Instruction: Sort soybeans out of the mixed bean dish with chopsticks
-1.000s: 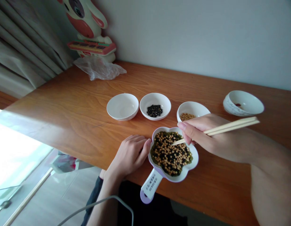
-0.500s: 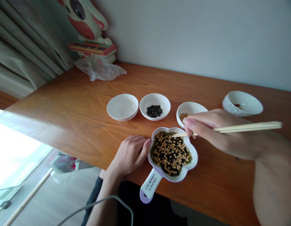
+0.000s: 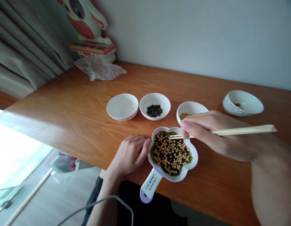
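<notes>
My right hand (image 3: 206, 131) is closed around a pair of pale wooden chopsticks (image 3: 244, 129). Their tips, slightly apart, reach into the upper part of a white flower-shaped dish (image 3: 194, 157) with a handle. Mixed tan, black and green beans (image 3: 171, 153) cover its bottom; no bean shows clearly between the tips. My left hand (image 3: 131, 153) rests loosely on the table at the dish's left, its thumb against the rim and nothing visibly held. Behind my right fingers, a white bowl (image 3: 192, 106) with tan beans is partly hidden. Black beans (image 3: 154, 110) lie in another white bowl (image 3: 166, 103).
An empty white bowl (image 3: 123, 106) stands left of the black-bean bowl. At the far right, another bowl (image 3: 249, 103) holds a few brownish pieces. A plastic bag (image 3: 100, 69) and toy keyboard figure (image 3: 93, 47) sit at the back left. A grey cable (image 3: 100, 200) crosses below.
My right hand has shifted slightly left with the chopsticks, whose tips sit a little further left among the beans and look more spread. My left hand and the dish stay put.
</notes>
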Available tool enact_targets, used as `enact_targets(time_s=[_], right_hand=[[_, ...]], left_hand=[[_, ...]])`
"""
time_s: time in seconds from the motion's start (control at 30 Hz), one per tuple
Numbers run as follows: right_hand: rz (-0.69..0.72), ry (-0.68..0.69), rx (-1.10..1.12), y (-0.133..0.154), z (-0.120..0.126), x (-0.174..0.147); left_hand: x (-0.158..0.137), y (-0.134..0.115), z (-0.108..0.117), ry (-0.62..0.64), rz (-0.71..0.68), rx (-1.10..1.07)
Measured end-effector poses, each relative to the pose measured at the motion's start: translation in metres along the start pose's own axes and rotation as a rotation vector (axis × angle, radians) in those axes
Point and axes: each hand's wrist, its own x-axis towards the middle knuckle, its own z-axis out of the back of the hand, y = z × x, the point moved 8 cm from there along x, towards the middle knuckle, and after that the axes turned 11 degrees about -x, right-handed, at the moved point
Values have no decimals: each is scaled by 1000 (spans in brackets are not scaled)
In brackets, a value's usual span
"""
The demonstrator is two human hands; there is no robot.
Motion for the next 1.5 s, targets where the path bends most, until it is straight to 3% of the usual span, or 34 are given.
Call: enact_targets(time_s=[1.5], right_hand=[[22, -38, 27, 6, -5, 8]], left_hand=[[0, -2, 1, -4, -4, -15]])
